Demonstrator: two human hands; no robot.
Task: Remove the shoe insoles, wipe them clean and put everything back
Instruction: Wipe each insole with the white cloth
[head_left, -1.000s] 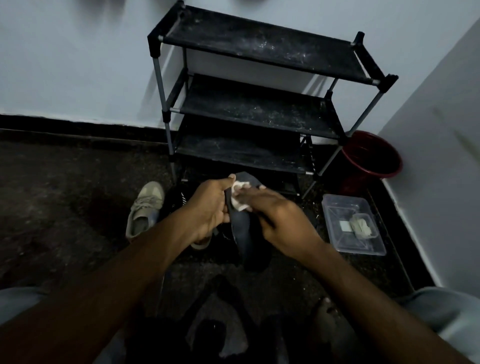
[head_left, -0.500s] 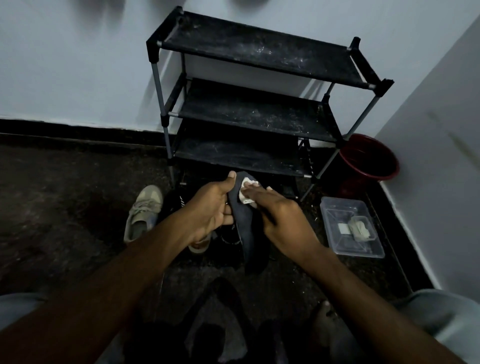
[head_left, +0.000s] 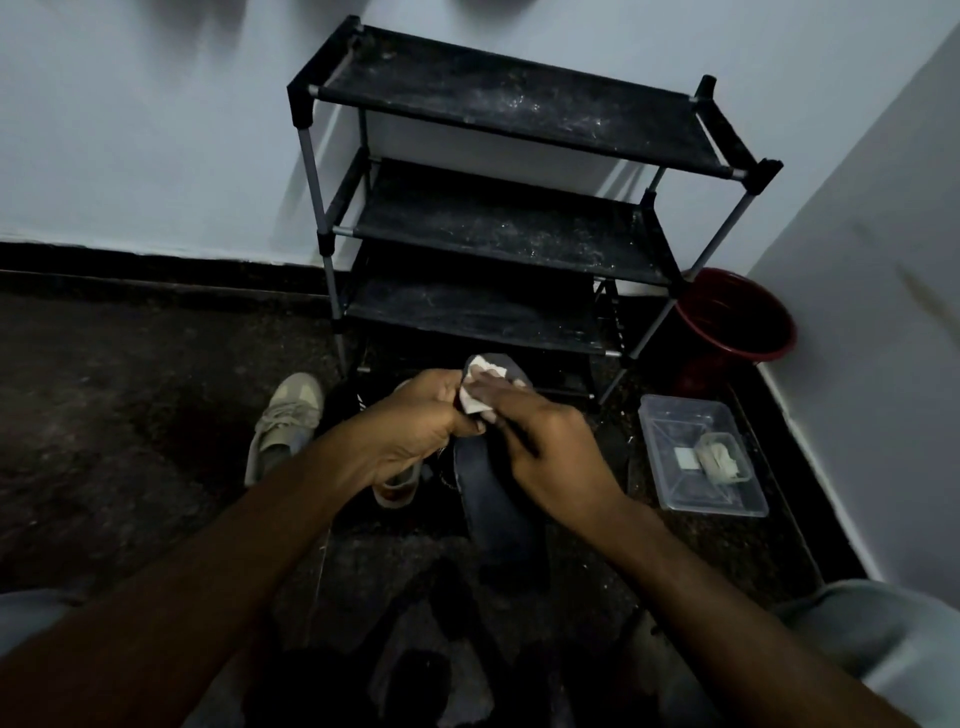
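- A person's left hand (head_left: 415, 421) grips a dark insole (head_left: 493, 499) near its top, above the floor before a black shoe rack (head_left: 509, 228).
- The right hand (head_left: 545, 447) holds a white wipe (head_left: 480, 387) against the insole's top end.
- A beige sneaker (head_left: 288, 415) lies at left.

floor (head_left: 130, 415) dark | on it: shoe rack (head_left: 493, 228); beige shoe (head_left: 291, 410); clear tub (head_left: 675, 493); red bucket (head_left: 737, 317)
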